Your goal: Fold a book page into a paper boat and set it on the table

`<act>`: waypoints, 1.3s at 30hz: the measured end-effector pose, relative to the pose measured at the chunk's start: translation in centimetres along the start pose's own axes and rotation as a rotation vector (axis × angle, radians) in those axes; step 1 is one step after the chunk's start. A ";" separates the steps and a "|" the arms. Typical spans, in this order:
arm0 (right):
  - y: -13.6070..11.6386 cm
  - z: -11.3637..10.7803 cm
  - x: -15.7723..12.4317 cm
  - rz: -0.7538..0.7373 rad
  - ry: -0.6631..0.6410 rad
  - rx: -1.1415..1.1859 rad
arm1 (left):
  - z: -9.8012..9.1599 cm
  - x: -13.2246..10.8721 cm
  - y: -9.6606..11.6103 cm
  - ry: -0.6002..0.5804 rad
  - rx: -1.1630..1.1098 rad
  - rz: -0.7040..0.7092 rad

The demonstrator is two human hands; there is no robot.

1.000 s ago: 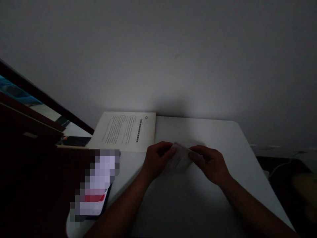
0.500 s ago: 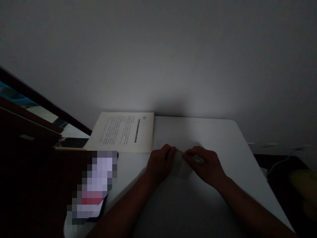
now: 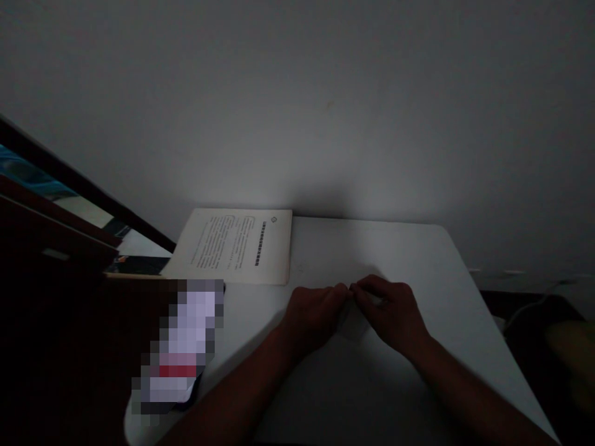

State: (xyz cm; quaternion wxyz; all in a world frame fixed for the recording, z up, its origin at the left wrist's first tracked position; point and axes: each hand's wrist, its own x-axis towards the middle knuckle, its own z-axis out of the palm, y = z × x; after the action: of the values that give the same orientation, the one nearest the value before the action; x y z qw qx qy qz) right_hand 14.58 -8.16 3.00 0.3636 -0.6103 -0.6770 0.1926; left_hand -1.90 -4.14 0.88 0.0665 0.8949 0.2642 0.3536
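Note:
My left hand (image 3: 313,316) and my right hand (image 3: 393,310) meet over the middle of the white table (image 3: 395,248). Both have thumb and fingers pinched together, their tips almost touching. Between and below them hangs a small, thin, see-through plastic bag (image 3: 354,325), dim and partly hidden by my left hand. Its upper edge is in the pinch of both hands. Whether anything lies inside it I cannot make out.
A printed booklet (image 3: 232,248) lies at the table's back left, against the grey wall (image 3: 325,124). A phone (image 3: 186,341) with a lit, blurred screen lies along the left edge. Dark wooden furniture (image 3: 56,279) stands at the left.
My left hand has slid right along the bag's upper edge, closing the gap to my right hand. Less of the bag shows now. The view has shifted slightly.

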 end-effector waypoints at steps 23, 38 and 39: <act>1.5 -0.1 0.0 -0.022 0.091 0.184 | -1.1 0.5 0.0 0.058 -0.392 -0.482; 1.9 0.3 0.1 0.309 -0.030 0.509 | -0.5 0.3 0.0 0.074 -0.556 -0.573; 1.8 0.3 0.0 0.322 -0.052 0.539 | -0.5 0.3 0.1 0.081 -0.571 -0.593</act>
State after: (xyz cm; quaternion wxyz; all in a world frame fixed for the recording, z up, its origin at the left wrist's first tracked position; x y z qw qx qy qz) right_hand 15.61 -7.74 1.56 0.4597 -0.5863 -0.5051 0.4356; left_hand -2.04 -4.08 1.50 0.4007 0.7109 0.4044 0.4129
